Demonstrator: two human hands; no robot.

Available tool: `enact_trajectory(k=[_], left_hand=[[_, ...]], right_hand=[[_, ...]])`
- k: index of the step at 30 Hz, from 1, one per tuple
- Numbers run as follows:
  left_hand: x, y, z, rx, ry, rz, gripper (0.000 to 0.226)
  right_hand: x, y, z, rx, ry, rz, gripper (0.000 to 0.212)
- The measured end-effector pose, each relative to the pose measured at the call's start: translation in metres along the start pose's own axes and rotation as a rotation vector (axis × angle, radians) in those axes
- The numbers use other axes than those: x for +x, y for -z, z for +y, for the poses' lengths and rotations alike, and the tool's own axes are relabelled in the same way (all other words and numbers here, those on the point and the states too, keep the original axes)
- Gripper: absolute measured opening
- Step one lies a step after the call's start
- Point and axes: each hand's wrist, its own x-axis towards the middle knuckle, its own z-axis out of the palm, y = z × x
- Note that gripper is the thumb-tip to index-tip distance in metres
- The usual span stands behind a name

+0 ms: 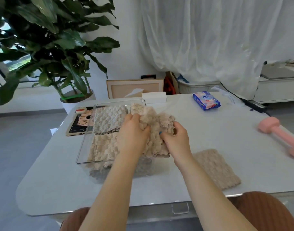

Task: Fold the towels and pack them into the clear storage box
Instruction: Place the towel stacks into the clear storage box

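Table top (209, 130): white, smooth, high gloss, carrying reflections. Clear storage box (85, 137): transparent hard plastic, glossy walls. Bunched towel (158, 135): beige cloth, deep nubbly pile, matt. Pale towel (108, 120) in the box: off-white cloth, same bobbled pile; beige towel (104, 147) beside it — identical texture. Folded towel (216, 169) on the table: beige cloth, ribbed and rough-looking, matt. Wipes pack (206, 100): blue plastic film, shiny and creased. Dumbbell (279, 135): pink, matt coating — core material cannot be told. Small white box (154, 97): matt, looks like card. Curtain (209, 39): sheer white cloth. Picture frame (134, 88): pale wood, matt. Plant leaves (42, 39): dark green, waxy sheen. Chair back (266, 209): brown ribbed cloth.
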Motion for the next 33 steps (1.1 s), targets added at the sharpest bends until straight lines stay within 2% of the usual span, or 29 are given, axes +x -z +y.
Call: enact_trajectory(k=[2, 3, 5, 8, 10, 11, 13, 15, 18, 21, 23, 25, 28, 33], left_hand=[[-0.011, -0.009, 0.007, 0.055, -0.054, 0.069, 0.028], [-0.014, -0.012, 0.01, -0.002, -0.059, 0.083, 0.029], [-0.014, -0.013, 0.015, -0.304, 0.023, 0.058, 0.022], [-0.004, -0.005, 0.014, -0.933, 0.344, -0.19, 0.026], [-0.001, -0.006, 0.003, -1.022, 0.344, -0.266, 0.018], [0.0, -0.009, -0.003, -0.952, 0.288, -0.258, 0.015], [0.0, -0.013, -0.013, -0.788, 0.235, -0.203, 0.029], [0.0, -0.015, -0.018, -0.817, 0.281, -0.194, 0.045], [0.001, -0.015, -0.023, -0.888, 0.32, -0.174, 0.04], [0.006, -0.018, -0.03, -0.641, 0.231, -0.133, 0.028], [0.007, -0.023, -0.033, -0.458, 0.185, -0.265, 0.033], [0.008, -0.03, -0.036, -0.325, 0.208, -0.464, 0.046], [0.01, -0.036, -0.039, -0.151, 0.248, -0.705, 0.058], [0.016, -0.048, -0.041, 0.121, 0.248, -0.877, 0.077]], right_hand=[[-0.003, -0.007, 0.003, -0.144, 0.155, 0.016, 0.023], [-0.002, -0.008, 0.006, -0.194, 0.214, 0.016, 0.022], [0.002, -0.007, 0.01, -0.267, 0.29, 0.023, 0.017], [0.007, -0.001, 0.014, -0.214, 0.276, -0.021, 0.015], [0.006, 0.002, 0.009, -0.016, 0.17, -0.107, 0.018], [0.005, 0.002, 0.005, 0.114, 0.082, -0.171, 0.018], [0.007, 0.0, -0.003, 0.322, -0.103, -0.302, 0.021], [0.012, -0.004, -0.006, 0.4, -0.204, -0.401, 0.024], [0.025, -0.014, -0.009, 0.202, -0.184, -0.417, 0.021], [0.036, -0.018, -0.004, -0.121, -0.041, -0.281, 0.026], [0.04, -0.016, 0.005, -0.455, 0.104, -0.195, 0.037], [0.035, -0.019, 0.017, -0.649, 0.187, -0.229, 0.04], [0.017, -0.026, 0.029, -0.57, 0.079, -0.342, 0.033], [0.005, -0.029, 0.04, -0.444, -0.036, -0.355, 0.032]])
